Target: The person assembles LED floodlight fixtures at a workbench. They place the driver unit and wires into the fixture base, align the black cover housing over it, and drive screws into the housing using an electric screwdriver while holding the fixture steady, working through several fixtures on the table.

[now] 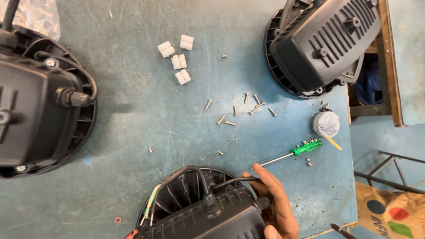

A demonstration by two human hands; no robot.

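The right hand (276, 206) grips the black ribbed round lamp housing (208, 208) at the blue counter's (133, 132) near edge; left hand (131, 234) barely visible, grip unclear; green-handled screwdriver (290, 154) lies just beside

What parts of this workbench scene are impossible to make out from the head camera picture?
- Left hand: only a sliver shows at the bottom edge; its grip is cut off.
- Black ribbed round lamp housing held by the right hand: its lower half runs off the frame.
- Large black housing at left: cut by the left edge.
- Small silver screws: too small to tell head type.
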